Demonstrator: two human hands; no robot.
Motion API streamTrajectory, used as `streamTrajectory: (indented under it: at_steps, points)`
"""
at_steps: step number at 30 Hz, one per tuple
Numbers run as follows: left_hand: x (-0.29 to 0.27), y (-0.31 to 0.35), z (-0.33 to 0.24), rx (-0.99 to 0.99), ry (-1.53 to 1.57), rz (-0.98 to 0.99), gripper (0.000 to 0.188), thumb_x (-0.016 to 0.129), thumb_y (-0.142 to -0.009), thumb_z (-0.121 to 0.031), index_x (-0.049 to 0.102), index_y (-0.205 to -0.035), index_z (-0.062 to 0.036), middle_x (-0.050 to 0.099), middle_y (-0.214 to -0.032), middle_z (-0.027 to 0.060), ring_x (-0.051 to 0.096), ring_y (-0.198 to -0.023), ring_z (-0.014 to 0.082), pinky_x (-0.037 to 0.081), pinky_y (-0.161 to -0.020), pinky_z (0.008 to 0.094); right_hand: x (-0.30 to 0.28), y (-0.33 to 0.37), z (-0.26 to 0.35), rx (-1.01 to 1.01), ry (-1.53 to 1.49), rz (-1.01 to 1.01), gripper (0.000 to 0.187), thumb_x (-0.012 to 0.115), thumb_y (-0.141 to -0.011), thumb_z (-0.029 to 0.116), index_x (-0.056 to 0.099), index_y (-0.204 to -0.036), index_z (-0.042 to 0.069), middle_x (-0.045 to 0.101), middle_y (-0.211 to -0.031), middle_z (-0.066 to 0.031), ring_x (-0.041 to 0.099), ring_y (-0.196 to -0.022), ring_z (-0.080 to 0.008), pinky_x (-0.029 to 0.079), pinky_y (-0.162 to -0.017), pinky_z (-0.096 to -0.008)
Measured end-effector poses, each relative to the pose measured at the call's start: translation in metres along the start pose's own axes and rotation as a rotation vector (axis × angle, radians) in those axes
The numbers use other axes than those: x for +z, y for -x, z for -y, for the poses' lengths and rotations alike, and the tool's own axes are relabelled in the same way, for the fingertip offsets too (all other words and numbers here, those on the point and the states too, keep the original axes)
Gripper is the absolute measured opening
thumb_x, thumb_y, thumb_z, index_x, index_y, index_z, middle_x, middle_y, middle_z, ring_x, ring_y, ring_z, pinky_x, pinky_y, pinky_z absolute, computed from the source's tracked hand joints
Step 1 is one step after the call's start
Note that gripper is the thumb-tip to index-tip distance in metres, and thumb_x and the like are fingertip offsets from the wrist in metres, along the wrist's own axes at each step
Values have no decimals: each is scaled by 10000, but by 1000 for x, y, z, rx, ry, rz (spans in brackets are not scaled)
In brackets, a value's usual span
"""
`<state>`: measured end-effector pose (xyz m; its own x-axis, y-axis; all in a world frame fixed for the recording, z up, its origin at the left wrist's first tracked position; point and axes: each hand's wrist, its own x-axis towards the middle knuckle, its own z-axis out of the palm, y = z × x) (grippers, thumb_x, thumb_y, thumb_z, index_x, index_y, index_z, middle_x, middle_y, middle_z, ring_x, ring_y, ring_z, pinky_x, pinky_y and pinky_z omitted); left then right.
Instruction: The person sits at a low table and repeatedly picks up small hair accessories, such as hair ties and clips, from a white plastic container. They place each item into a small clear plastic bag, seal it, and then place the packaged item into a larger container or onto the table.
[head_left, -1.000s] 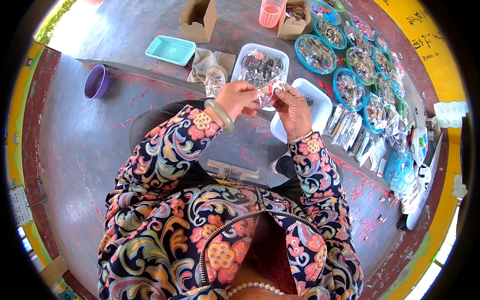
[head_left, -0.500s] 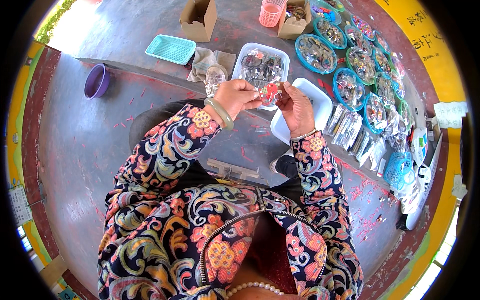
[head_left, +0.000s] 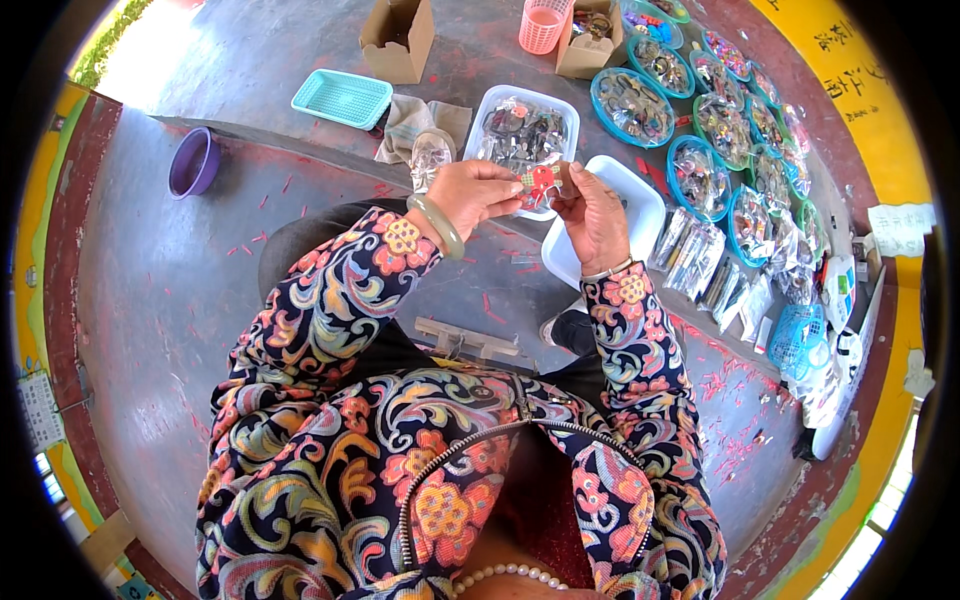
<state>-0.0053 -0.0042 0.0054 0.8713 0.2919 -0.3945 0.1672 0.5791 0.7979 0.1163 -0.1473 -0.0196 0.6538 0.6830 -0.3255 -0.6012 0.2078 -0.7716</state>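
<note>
Between my two hands is a small red-and-green trinket (head_left: 541, 183) with pale strings or edges, too small to make out fully. My left hand (head_left: 466, 198), with a bangle at the wrist, pinches its left side between thumb and fingers. On the other side, the thumb and fingers of my right hand (head_left: 594, 222) close on its right edge. Just beyond them stands a white tub (head_left: 571, 112) filled with small dark and clear-wrapped pieces. A second white tub (head_left: 645, 190) lies behind my right hand, its inside partly hidden.
Several round baskets (head_left: 598, 112) of small packets fill the right side. Flat plastic packs (head_left: 690, 262) lie by the ledge. Farther off are a turquoise basket (head_left: 343, 98), a cardboard box (head_left: 408, 62) and a grey cloth (head_left: 398, 122). A purple basin (head_left: 194, 165) sits at left; a wooden stool (head_left: 465, 338) is below.
The red-and-green trinket has tilted slightly between my fingers. Both hands stay almost where they were.
</note>
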Motion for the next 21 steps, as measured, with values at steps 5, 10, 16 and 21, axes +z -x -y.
streamTrajectory:
  at_steps: [5,10,16,21]
  points:
    - [-4,-1,-1,-57,54,11,168,543,-829,-33,532,-948,85,567,-933,117,595,-837,171,514,-764,234,3,1,1,-20,11,5,233,584,-831,264,622,-890,41,635,-812,-36,574,-689,-110,421,-604,-239]
    - [-4,0,0,-36,58,25,144,540,-829,-29,535,-922,81,569,-918,113,596,-829,168,514,-761,231,5,2,2,-12,15,-2,236,579,-834,257,625,-908,37,637,-821,-32,575,-698,-109,412,-617,-230]
    - [-4,0,0,-19,30,9,136,551,-826,-39,539,-905,71,576,-888,99,598,-805,159,515,-752,235,4,3,2,-18,58,77,201,575,-829,196,611,-931,27,633,-842,-41,582,-731,-123,440,-663,-252]
    - [-1,2,-3,-23,-44,-40,147,572,-821,-78,549,-900,44,578,-864,78,592,-772,139,512,-692,225,8,6,4,-8,43,92,207,588,-819,183,608,-952,25,631,-838,-38,577,-733,-117,440,-673,-257]
